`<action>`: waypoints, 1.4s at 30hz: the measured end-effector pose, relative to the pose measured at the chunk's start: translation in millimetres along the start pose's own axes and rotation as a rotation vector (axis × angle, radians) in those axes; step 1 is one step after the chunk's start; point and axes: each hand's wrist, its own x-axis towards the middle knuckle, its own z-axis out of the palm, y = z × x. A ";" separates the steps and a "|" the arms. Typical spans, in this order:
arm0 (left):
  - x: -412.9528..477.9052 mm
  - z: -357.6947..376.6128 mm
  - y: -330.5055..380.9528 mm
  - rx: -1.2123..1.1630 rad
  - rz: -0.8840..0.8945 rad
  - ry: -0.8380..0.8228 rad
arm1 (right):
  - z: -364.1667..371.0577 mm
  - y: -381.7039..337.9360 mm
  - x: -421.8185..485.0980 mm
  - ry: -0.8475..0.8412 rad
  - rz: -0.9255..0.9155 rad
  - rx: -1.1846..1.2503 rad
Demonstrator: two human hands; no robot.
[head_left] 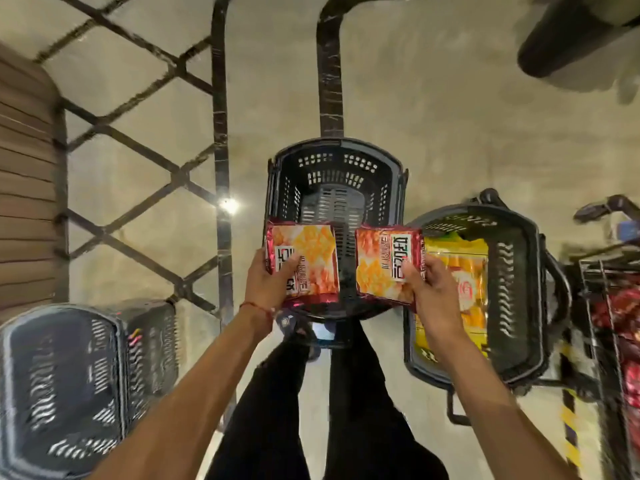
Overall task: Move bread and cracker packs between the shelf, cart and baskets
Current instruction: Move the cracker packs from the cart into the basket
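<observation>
Left hand (268, 285) gripping left cracker pack (304, 261) at its near edge, thumb pressed on the printed face, other fingers behind the pack. Right hand (433, 292) gripping right cracker pack (388, 263) the same way. Near left: grey basket (52, 375), blurred. Both packs red-orange, held flat, side by side and just apart, over the near rim of the middle basket (336, 157). Just right of the right hand: right basket (519, 271) containing a yellow pack (460, 258). Right edge: wire cart (595, 289) with red packs, blurred. Far left: black lattice frame (138, 168).
</observation>
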 end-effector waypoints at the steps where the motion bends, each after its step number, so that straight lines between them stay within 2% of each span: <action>1: 13.3 8.2 -1.9 0.007 0.015 0.019 | 5.5 7.4 18.8 0.000 -0.006 -0.015; 6: 91.5 46.3 -31.4 0.075 0.034 0.025 | 35.3 50.6 107.0 0.016 -0.017 -0.158; 11: 168.8 85.1 -70.0 0.260 0.117 0.260 | 63.6 102.7 181.7 0.069 0.000 -0.243; 14: 212.6 105.9 -89.0 0.309 0.138 0.299 | 81.2 126.6 222.6 0.119 -0.008 -0.287; 22: 335.2 130.2 -125.7 0.328 0.168 0.286 | 140.6 172.1 305.5 0.262 -0.001 -0.288; 29: 421.5 158.8 -160.5 0.309 0.101 0.301 | 177.1 222.6 393.9 0.237 0.089 -0.313; 31: 439.4 167.4 -168.6 0.300 0.054 0.307 | 184.7 239.0 414.5 0.223 0.107 -0.326; 35: 469.4 175.1 -184.9 0.348 0.079 0.299 | 192.8 259.8 442.0 0.264 0.121 -0.327; 42: 473.0 169.8 -197.7 0.401 0.124 0.210 | 196.0 265.6 444.2 0.197 0.025 -0.435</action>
